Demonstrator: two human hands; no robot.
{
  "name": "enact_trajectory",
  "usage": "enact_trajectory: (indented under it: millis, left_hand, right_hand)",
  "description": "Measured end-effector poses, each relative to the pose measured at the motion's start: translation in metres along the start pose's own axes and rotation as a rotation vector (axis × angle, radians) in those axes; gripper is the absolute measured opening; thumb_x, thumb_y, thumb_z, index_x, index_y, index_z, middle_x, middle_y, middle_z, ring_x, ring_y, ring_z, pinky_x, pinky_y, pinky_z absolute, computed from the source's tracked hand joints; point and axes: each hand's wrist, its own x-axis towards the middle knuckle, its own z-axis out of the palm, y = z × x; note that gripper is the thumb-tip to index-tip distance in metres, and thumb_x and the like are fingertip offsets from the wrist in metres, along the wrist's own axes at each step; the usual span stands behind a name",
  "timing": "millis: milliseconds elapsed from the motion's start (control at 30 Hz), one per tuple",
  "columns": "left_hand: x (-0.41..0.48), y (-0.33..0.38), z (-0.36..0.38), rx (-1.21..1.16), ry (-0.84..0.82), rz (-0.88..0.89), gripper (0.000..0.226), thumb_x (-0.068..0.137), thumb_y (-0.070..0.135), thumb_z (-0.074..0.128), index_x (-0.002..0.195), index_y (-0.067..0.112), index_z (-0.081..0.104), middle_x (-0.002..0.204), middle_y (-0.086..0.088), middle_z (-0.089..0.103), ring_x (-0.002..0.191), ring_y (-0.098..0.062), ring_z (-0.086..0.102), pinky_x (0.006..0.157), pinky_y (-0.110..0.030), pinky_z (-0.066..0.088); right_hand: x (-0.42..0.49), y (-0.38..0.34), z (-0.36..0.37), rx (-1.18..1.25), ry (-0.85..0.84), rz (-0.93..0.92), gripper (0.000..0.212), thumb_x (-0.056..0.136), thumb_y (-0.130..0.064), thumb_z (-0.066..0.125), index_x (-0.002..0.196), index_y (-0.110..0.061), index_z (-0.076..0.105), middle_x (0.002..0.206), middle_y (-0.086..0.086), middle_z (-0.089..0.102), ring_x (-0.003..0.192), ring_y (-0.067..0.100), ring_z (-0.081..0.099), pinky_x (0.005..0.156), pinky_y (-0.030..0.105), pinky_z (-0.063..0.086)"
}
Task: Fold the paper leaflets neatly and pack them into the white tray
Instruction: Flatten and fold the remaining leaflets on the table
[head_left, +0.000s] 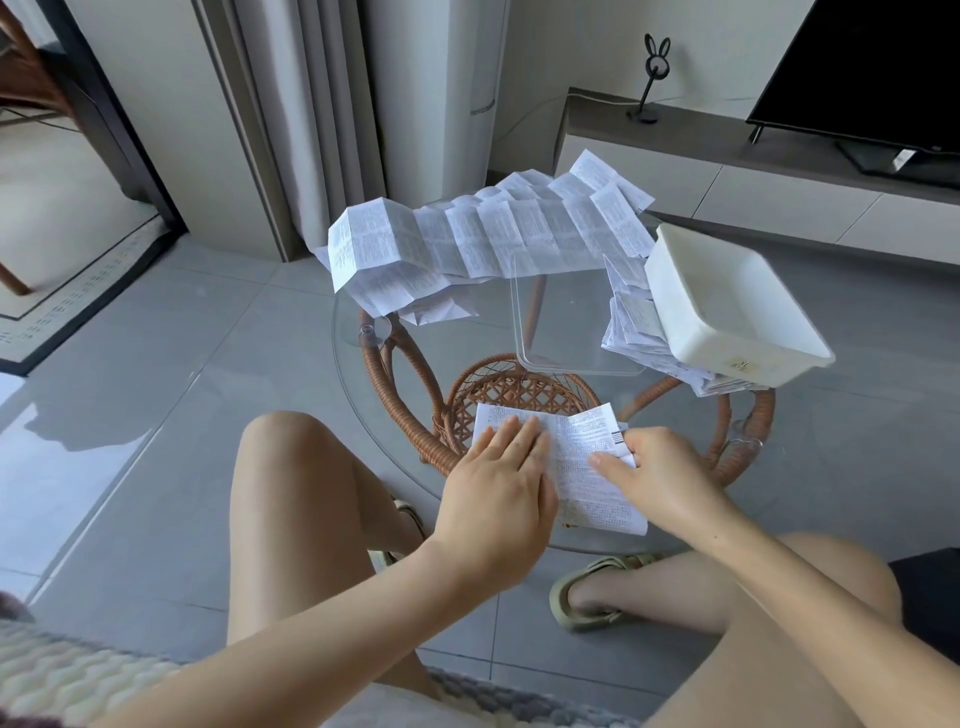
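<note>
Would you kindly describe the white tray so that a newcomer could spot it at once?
Find the round glass table in front of the seated person. On its right side, the white tray rests tilted on a pile of leaflets. Unlike the clear plastic tray beside it, it is opaque white.

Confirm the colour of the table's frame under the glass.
Orange-brown woven rattan frame; the head view shows it.

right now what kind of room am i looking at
Most likely a living room in a home: a flat-screen TV stands on a low media cabinet, floor-length curtains hang behind, and a small round glass table on a rattan base holds a leaflet.
</note>
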Motion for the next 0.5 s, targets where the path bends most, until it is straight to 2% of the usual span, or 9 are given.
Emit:
enact_trajectory:
  millis: [100, 233, 300, 367, 400, 467, 500]
  left_hand:
    - [-0.002, 0.0, 0.003, 0.077, -0.018, 0.001, 0.052, 0.092, 0.031, 0.031, 0.126, 0.007, 0.063, 0.133, -0.008, 0.058, 0.126, -0.024, 0.052, 0.106, -0.045, 0.035]
    - [-0.004, 0.001, 0.006, 0.12, -0.032, 0.006, 0.053, 0.094, 0.03, 0.029, 0.129, 0.006, 0.06, 0.136, -0.009, 0.055, 0.13, -0.025, 0.048, 0.106, -0.049, 0.036]
    - [-0.005, 0.001, 0.006, 0.114, -0.047, 0.002, 0.055, 0.099, 0.031, 0.021, 0.13, 0.006, 0.058, 0.138, -0.009, 0.053, 0.131, -0.024, 0.047, 0.106, -0.051, 0.036]
    - [-0.006, 0.0, 0.007, 0.122, -0.078, -0.005, 0.06, 0.101, 0.031, 0.011, 0.132, 0.007, 0.057, 0.139, -0.008, 0.052, 0.132, -0.024, 0.045, 0.107, -0.05, 0.035]
    - [-0.006, -0.001, 0.007, 0.129, -0.081, -0.012, 0.059, 0.101, 0.031, 0.013, 0.133, 0.008, 0.056, 0.14, -0.008, 0.051, 0.133, -0.024, 0.044, 0.109, -0.048, 0.035]
    - [-0.005, 0.002, -0.001, 0.119, -0.111, -0.026, 0.057, 0.1, 0.033, 0.013, 0.14, 0.009, 0.047, 0.148, -0.008, 0.04, 0.139, -0.024, 0.033, 0.116, -0.043, 0.024]
    - [-0.005, 0.003, -0.004, 0.112, -0.134, -0.017, 0.06, 0.1, 0.035, 0.003, 0.148, 0.012, 0.03, 0.155, -0.006, 0.023, 0.145, -0.023, 0.018, 0.12, -0.043, 0.011]
  right_hand:
    - [-0.001, -0.003, -0.001, -0.016, 0.002, 0.004, 0.05, 0.09, -0.03, 0.062, 0.058, -0.015, 0.027, 0.053, 0.0, 0.026, 0.05, 0.014, 0.024, 0.047, 0.03, 0.014]
    - [-0.001, -0.003, -0.003, -0.027, -0.001, 0.017, 0.051, 0.09, -0.03, 0.062, 0.058, -0.015, 0.025, 0.054, 0.0, 0.024, 0.05, 0.014, 0.023, 0.047, 0.029, 0.012]
    - [-0.001, -0.005, -0.003, -0.032, -0.001, 0.024, 0.052, 0.09, -0.031, 0.062, 0.058, -0.015, 0.024, 0.054, -0.001, 0.023, 0.049, 0.013, 0.023, 0.045, 0.027, 0.011]
    - [-0.002, -0.006, -0.004, -0.027, -0.006, 0.031, 0.052, 0.09, -0.03, 0.062, 0.057, -0.016, 0.025, 0.052, -0.002, 0.024, 0.046, 0.012, 0.024, 0.042, 0.026, 0.015]
    - [-0.002, -0.007, -0.004, -0.024, -0.009, 0.031, 0.051, 0.09, -0.03, 0.062, 0.057, -0.016, 0.025, 0.052, -0.002, 0.025, 0.045, 0.011, 0.025, 0.041, 0.025, 0.018]
    - [-0.002, -0.007, -0.004, -0.021, -0.012, 0.031, 0.051, 0.09, -0.03, 0.062, 0.058, -0.016, 0.025, 0.052, -0.002, 0.025, 0.046, 0.012, 0.025, 0.043, 0.025, 0.015]
    - [-0.001, -0.006, -0.004, -0.021, -0.013, 0.031, 0.051, 0.09, -0.03, 0.062, 0.058, -0.016, 0.025, 0.053, -0.001, 0.025, 0.048, 0.013, 0.026, 0.045, 0.026, 0.013]
